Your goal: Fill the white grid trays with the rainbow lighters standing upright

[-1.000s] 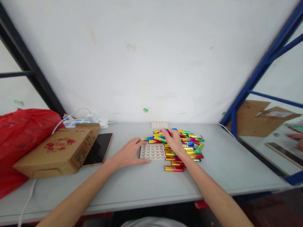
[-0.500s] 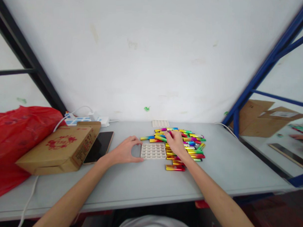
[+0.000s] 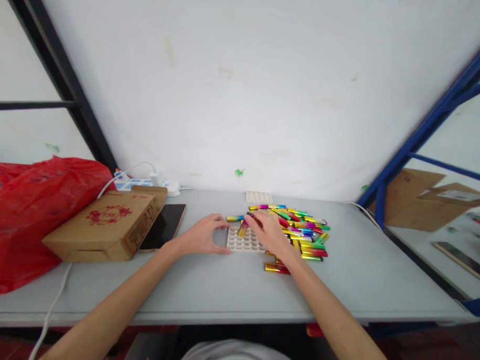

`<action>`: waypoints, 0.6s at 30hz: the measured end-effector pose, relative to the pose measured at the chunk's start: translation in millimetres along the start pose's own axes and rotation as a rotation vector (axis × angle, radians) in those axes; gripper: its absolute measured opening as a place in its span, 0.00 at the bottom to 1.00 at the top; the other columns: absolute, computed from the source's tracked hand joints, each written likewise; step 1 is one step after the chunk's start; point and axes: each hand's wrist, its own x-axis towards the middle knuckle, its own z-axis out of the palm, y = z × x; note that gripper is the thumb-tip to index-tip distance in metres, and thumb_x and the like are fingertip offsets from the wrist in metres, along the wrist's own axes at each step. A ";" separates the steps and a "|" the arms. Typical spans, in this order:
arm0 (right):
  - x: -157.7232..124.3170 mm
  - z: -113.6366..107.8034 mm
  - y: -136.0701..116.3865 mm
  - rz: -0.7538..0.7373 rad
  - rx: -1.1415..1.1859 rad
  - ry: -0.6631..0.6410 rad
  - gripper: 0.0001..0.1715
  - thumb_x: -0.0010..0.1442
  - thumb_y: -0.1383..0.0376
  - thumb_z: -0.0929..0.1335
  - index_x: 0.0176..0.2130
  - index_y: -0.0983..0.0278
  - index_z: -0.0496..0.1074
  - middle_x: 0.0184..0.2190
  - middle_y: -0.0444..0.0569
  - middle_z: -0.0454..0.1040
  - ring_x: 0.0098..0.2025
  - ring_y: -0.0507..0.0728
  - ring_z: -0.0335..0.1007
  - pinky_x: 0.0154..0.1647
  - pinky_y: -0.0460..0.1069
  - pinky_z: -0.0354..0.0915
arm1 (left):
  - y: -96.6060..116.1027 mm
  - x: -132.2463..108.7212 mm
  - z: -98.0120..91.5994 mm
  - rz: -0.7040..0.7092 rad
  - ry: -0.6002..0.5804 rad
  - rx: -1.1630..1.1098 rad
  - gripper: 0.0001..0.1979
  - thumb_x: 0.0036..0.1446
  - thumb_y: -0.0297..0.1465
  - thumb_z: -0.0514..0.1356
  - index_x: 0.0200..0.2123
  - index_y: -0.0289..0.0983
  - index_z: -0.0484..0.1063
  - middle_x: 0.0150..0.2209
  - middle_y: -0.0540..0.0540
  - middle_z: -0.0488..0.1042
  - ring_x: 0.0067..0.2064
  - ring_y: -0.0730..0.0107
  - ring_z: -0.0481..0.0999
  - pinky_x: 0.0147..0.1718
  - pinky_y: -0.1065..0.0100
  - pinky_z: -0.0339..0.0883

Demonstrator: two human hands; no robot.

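Observation:
My left hand (image 3: 202, 235) curves around the left side of a white tray (image 3: 237, 245) with rows of holes. Its fingertips touch the upper left corner and its thumb the lower left one. Over the tray, my right hand (image 3: 270, 232) pinches a shiny yellow-and-purple lighter (image 3: 243, 228), held tilted above the holes. The right part of the tray is hidden under this hand. Many metallic gradient-coloured lighters (image 3: 305, 231) lie in a loose pile right of the tray, partly covered by my right hand and wrist.
A second white holed tray (image 3: 258, 196) lies by the wall. At left are a cardboard box (image 3: 103, 221), a dark phone-like slab (image 3: 165, 224), a red plastic bag (image 3: 48, 207) and a power strip (image 3: 171, 187). Blue frame bars (image 3: 397, 169) stand at right.
My right hand has moved left from the pile to over the tray, bringing a lighter with it. My left hand keeps its place at the tray. The camera view has shifted slightly.

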 end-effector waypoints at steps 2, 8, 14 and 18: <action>2.0 7.7 -1.7 0.022 0.003 -0.020 0.25 0.76 0.54 0.61 0.29 0.60 0.67 0.27 0.46 0.75 0.31 0.56 0.71 0.36 0.49 0.61 | 0.7 0.5 -0.3 0.003 0.000 0.006 0.35 0.46 0.50 0.74 0.55 0.39 0.77 0.49 0.43 0.75 0.51 0.54 0.75 0.55 0.59 0.68; 7.5 24.8 1.5 0.046 -0.027 -0.129 0.17 0.75 0.60 0.65 0.33 0.62 0.70 0.31 0.49 0.80 0.34 0.57 0.77 0.36 0.49 0.61 | 0.4 1.4 0.0 0.009 0.002 0.016 0.37 0.45 0.52 0.74 0.55 0.40 0.77 0.49 0.43 0.76 0.51 0.52 0.76 0.53 0.59 0.68; 10.8 32.3 -2.0 -0.020 -0.188 -0.220 0.14 0.76 0.59 0.65 0.41 0.65 0.73 0.38 0.53 0.81 0.41 0.60 0.78 0.42 0.50 0.65 | 1.5 2.3 -0.9 -0.003 -0.015 0.007 0.35 0.46 0.51 0.74 0.53 0.39 0.78 0.49 0.42 0.76 0.52 0.52 0.75 0.55 0.58 0.68; 8.6 31.4 -3.7 -0.098 -0.291 -0.226 0.15 0.75 0.57 0.65 0.46 0.65 0.76 0.43 0.55 0.80 0.46 0.61 0.76 0.48 0.53 0.66 | 0.6 2.3 -1.5 -0.002 -0.016 0.004 0.33 0.47 0.53 0.73 0.52 0.39 0.78 0.49 0.43 0.76 0.52 0.53 0.75 0.55 0.59 0.67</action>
